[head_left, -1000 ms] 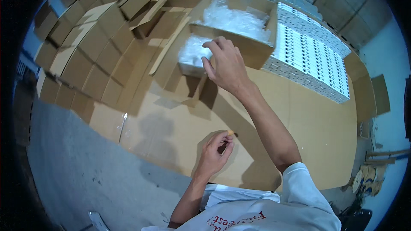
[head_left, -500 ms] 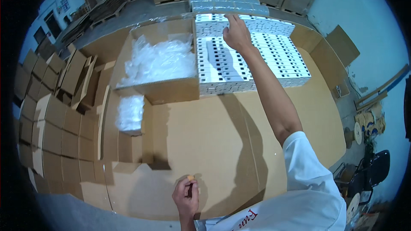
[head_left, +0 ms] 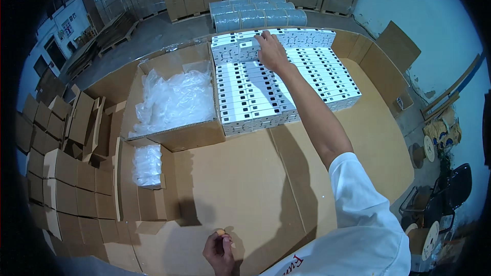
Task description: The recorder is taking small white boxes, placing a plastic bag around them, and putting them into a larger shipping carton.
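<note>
White card is seen in tight ranks of small boxes [head_left: 302, 92], laid flush on the far side of the cardboard-covered tabletop [head_left: 230, 189], presumably so that each is propped by its neighbours. A taller back row [head_left: 225, 51] is set behind them, over which the right hand [head_left: 272, 52] is stretched, its bent fingertips laid along the top edge; whether a box is pinched cannot be told, the grip being masked by the hand. By the near edge, the left hand [head_left: 219, 253] is held loosely curled, with an orange-tan piece [head_left: 221, 232] at a fingertip, possibly worn as a cover; whether anything is gripped cannot be told. Crumpled clear plastic [head_left: 176, 97] is contained by a deep open carton [head_left: 189, 135], probably against spilling. Nearer, clear-wrapped packets [head_left: 147, 165] are lined up inside a smaller carton [head_left: 131, 174], seemingly for order.
</note>
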Motion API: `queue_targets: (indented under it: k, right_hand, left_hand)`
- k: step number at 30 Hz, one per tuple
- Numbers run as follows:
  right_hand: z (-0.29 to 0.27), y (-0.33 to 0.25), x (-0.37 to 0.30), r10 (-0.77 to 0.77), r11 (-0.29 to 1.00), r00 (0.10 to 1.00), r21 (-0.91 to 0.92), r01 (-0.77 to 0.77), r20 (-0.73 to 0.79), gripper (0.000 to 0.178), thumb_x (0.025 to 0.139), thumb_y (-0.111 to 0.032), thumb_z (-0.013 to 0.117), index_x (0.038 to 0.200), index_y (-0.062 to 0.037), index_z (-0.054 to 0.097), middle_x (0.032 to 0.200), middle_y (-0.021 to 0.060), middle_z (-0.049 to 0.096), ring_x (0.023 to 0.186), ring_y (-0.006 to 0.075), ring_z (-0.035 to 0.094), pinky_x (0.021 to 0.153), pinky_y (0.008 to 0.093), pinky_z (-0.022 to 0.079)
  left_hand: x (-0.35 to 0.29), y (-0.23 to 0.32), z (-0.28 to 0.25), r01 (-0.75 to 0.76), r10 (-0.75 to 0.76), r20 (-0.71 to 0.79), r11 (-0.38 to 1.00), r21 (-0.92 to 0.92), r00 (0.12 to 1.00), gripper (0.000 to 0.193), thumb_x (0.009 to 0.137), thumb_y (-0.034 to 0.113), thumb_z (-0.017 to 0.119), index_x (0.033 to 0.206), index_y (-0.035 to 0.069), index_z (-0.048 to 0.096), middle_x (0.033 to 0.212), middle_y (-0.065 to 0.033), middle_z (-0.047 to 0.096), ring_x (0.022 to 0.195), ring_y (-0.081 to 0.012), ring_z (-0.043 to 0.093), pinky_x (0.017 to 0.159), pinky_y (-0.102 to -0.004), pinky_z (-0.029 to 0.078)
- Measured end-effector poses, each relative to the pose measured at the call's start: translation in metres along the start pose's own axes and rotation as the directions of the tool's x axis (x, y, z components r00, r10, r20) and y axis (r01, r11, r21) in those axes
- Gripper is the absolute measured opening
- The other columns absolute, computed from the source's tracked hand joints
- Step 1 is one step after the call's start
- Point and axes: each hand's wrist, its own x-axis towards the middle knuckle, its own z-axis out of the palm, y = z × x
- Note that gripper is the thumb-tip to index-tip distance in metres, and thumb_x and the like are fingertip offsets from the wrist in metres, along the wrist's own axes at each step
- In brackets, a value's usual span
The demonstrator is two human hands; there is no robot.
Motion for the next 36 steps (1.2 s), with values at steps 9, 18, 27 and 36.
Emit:
queue_targets:
  k: [9, 18, 27, 36]
  right_hand:
    - [-0.024, -0.026, -0.062, -0.113, 0.992, 0.993, -0.052, 0.111, -0.032, 0.028, 0.082, -0.007, 0.070, 0.110, -0.0109, 0.068, 0.115, 0.0094, 0.061, 0.111, 0.0310, 0.056, 0.090, 0.0453, 0.049]
    - [-0.144, -0.139, -0.208, -0.159, 0.978, 0.987, 0.142, 0.153, 0.033, 0.036, 0.081, -0.006, 0.073, 0.115, -0.0103, 0.065, 0.108, 0.0076, 0.062, 0.098, 0.0287, 0.059, 0.084, 0.0411, 0.051]
    - [-0.216, -0.239, -0.376, -0.156, 0.941, 0.982, 0.320, 0.114, 0.108, 0.038, 0.075, -0.004, 0.072, 0.112, -0.0082, 0.068, 0.103, 0.0076, 0.063, 0.078, 0.0249, 0.063, 0.068, 0.0384, 0.053]
    - [-0.238, -0.271, -0.460, -0.119, 0.898, 0.979, 0.439, 0.034, 0.167, 0.037, 0.072, 0.000, 0.077, 0.108, -0.0042, 0.068, 0.107, 0.0105, 0.061, 0.079, 0.0220, 0.065, 0.066, 0.0348, 0.055]
  left_hand:
    - [-0.026, -0.001, -0.019, 0.046, -0.046, -0.009, 0.997, -0.058, 0.999, 0.012, 0.094, 0.000, 0.062, 0.105, -0.006, 0.063, 0.088, -0.0079, 0.067, 0.077, -0.0118, 0.064, 0.070, -0.0247, 0.054]
    - [-0.025, -0.023, -0.034, 0.107, -0.129, 0.251, 0.989, 0.099, 0.959, 0.015, 0.097, 0.007, 0.064, 0.110, -0.001, 0.066, 0.099, -0.0066, 0.069, 0.087, -0.0117, 0.064, 0.078, -0.0256, 0.053]
    - [-0.018, -0.024, -0.006, 0.505, -0.210, 0.614, 0.786, -0.357, 0.761, 0.043, 0.108, 0.032, 0.042, 0.121, -0.006, 0.057, 0.106, -0.0155, 0.068, 0.094, -0.0209, 0.067, 0.087, -0.0348, 0.055]
    - [-0.039, -0.039, -0.012, 0.534, -0.103, 0.698, 0.726, -0.434, 0.708, 0.038, 0.107, 0.030, 0.049, 0.122, -0.005, 0.057, 0.104, -0.0088, 0.067, 0.094, -0.0168, 0.066, 0.083, -0.0311, 0.055]
